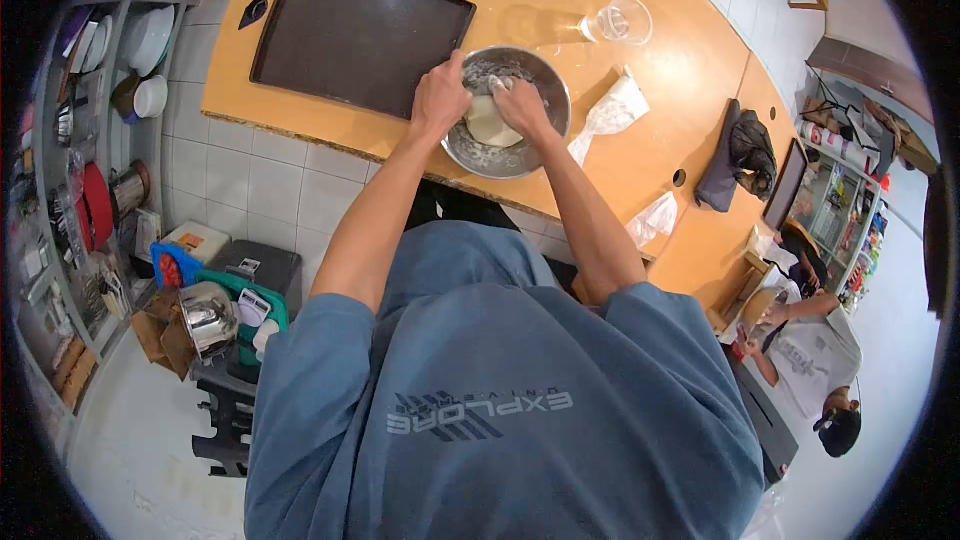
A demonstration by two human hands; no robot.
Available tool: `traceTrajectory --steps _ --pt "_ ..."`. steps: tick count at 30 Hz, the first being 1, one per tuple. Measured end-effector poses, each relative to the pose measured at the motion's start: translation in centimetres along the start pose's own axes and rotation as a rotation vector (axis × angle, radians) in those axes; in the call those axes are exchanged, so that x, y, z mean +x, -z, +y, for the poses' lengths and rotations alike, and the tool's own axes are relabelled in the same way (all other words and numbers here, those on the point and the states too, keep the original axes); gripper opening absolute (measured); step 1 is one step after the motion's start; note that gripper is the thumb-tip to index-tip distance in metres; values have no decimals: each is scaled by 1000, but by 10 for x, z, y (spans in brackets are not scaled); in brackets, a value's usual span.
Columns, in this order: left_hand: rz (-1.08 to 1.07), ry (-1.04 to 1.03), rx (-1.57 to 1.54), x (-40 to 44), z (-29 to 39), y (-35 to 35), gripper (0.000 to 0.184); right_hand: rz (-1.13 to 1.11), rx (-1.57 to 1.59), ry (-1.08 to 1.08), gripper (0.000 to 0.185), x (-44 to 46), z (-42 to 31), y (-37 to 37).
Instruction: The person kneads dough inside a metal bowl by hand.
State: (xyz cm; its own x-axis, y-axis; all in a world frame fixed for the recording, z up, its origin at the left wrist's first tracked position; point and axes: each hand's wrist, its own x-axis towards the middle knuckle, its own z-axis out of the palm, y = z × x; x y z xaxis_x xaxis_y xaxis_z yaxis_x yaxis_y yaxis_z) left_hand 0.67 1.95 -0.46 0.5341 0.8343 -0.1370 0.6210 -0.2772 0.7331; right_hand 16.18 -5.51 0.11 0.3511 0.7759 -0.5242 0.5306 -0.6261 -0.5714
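Note:
A shiny metal mixing bowl point(560, 90) sits at the near edge of the wooden table, with a pale lump of dough point(488, 123) inside and floury smears on its inner wall. My left hand point(442, 98) is closed on the bowl's left rim. Inside the bowl, my right hand point(520, 108) has its whitened fingers curled against the upper right of the dough; the fingertips are partly hidden. A dark baking tray point(355, 35) lies just left of the bowl, close to my left hand. To the right rests a plastic bag of white powder point(618, 105).
A clear glass point(625, 20) is farther back on the table point(700, 70). A second whitish bag point(655, 220) and dark cloth point(735, 155) lie to the right. Another person point(815, 350) sits at far right. Shelves point(110, 140) with kitchenware and stacked containers point(265, 265) line the left.

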Motion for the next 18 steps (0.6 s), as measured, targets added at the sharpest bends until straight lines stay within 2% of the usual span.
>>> traceTrajectory --steps 5,8,14,18 --pt "-29 24 8 0 4 3 24 -25 -48 -27 52 -18 -18 11" --pt "-34 18 29 0 4 3 23 117 -76 93 55 -20 -1 -11" --pt "-26 37 2 -1 2 0 23 177 -266 154 59 -26 3 -26" --pt "-25 15 12 -2 -2 -1 23 -46 -220 -27 57 -38 -20 -11"
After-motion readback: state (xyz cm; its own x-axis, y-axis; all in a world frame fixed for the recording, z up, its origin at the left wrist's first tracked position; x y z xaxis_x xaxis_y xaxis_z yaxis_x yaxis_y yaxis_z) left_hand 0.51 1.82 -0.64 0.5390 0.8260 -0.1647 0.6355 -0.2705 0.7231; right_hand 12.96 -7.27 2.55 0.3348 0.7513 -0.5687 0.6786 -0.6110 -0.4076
